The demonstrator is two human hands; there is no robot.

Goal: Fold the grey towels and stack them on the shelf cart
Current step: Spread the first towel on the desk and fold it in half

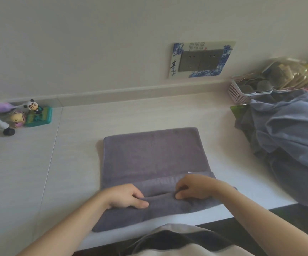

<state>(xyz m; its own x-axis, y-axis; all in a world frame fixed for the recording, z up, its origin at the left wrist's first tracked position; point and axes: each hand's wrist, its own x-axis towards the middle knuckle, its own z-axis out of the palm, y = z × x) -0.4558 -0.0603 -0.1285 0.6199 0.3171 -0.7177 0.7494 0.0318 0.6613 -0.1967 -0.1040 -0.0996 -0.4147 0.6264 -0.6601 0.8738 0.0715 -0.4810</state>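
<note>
A pale counter (pixel 72 163) fills the middle and lower left of the frame, meeting a cream wall (pixel 94 43) along a low ledge. At the right edge a heap of unfolded grey-blue towels (pixel 288 145) spills over the counter's corner.

In the centre lies the grey towel (pixel 149 154), spread flat as a rectangle with a darker, purplish tone and a short, even pile. Its far edge is straight and square to the wall; its near part reaches the counter's front edge at lower centre. A small white tag shows at its right side, too small to read.

Across the near part of the towel a raised fold runs left to right. The left hand (pixel 125 196) lies at the left end of this fold, fingers curled and thumb pressed along it, pinching the cloth. The right hand (pixel 195 187) is at the right end, fingers bent down over the fold and thumb under it, also pinching the cloth.

On the wall at upper right a double socket plate (pixel 199 60) sits inside a blue-and-white patterned surround bearing a large Chinese character, 青, at its left side; the finer lines of writing on it are unreadable.

Below it, at far right, a pink slatted basket (pixel 241 93) holds packets. At the left edge stand small toy figures (pixel 33 111), one a panda-faced figure on a green base.
</note>
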